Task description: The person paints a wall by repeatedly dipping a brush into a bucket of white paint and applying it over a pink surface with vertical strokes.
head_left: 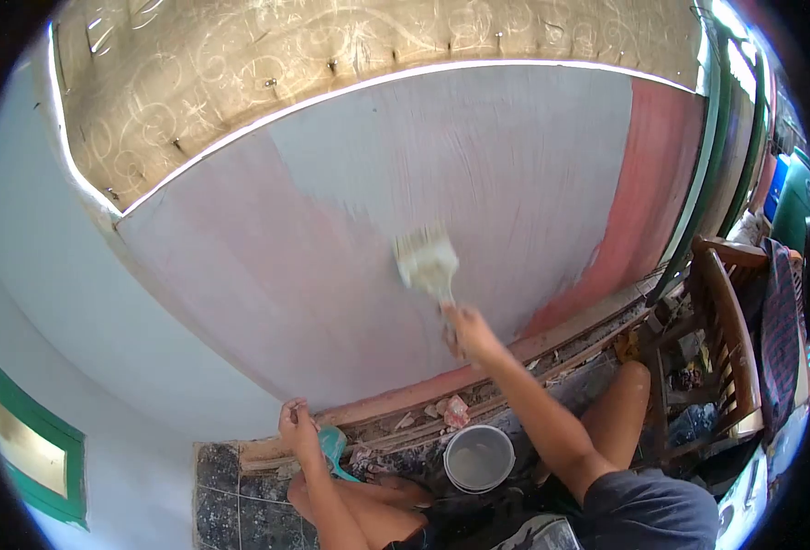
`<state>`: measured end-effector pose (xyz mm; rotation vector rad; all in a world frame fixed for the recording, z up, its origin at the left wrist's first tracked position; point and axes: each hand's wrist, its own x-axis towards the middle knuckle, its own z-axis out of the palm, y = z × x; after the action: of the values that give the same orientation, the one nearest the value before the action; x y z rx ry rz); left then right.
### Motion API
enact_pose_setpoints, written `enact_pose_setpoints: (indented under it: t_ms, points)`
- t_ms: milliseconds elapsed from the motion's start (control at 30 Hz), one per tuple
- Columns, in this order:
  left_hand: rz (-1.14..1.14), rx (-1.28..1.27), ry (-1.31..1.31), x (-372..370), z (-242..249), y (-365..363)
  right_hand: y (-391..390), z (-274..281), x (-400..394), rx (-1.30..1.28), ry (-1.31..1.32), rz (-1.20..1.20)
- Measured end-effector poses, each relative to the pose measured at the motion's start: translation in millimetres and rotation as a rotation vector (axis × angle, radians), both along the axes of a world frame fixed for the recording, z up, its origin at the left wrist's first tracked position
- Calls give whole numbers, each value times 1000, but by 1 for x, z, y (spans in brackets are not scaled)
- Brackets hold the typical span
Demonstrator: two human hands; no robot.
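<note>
My right hand (pixel 467 332) is wrapped round the handle of a wide paintbrush (pixel 429 263), whose pale bristles lie over the middle of the wall panel (pixel 478 156). Whitish paint covers most of the panel, with pink showing through on the left and a bare pink-red strip (pixel 650 165) on the right. Near the panel's lower left corner, my left hand (pixel 297 423) is closed with curled fingers; I cannot tell what, if anything, is in it. A white bucket (pixel 480 458) of pale, thin paint stands on the floor between my knees.
A teal plastic item (pixel 333 446) lies beside my left forearm. Broken rubble (pixel 457 412) runs along the wall's foot. On the right stands a wooden chair (pixel 730 330) with a dark cloth (pixel 779 339) over it. Patterned gold sheeting (pixel 350 46) hangs above the panel.
</note>
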<state>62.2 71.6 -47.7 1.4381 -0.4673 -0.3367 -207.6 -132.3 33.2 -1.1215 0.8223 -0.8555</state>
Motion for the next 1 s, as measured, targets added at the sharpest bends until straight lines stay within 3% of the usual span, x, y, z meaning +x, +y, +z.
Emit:
enact_pose_setpoints:
  t_ms: [33,133,300,433,500,567,667,733,833,1000]
  points:
    - [-9,13,-30,2,-7,1,8,-19,-1,98,-38,12]
    - [-27,3,-59,2,-2,-2,31,4,-11,112,-140,-30]
    - [-41,6,15,-2,-4,0,-7,137,-27,-210,-147,-31]
    - [-33,29,4,-4,6,-3,-44,145,-13,-275,-192,-19]
    - [-21,34,-11,-6,7,-6,-51,89,-1,-298,-41,-89]
    - [-7,38,-32,-5,5,-7,-29,24,5,-59,-59,-77]
    - [-22,33,-22,-4,-2,-7,3,-123,6,48,1,-32]
    - [-39,32,-22,-3,-7,-4,37,-139,3,239,13,-62]
    - [-25,26,-52,3,-6,-4,43,-108,5,85,-57,-108]
    - [-46,15,-24,-4,4,-3,24,97,22,-223,-90,-3]
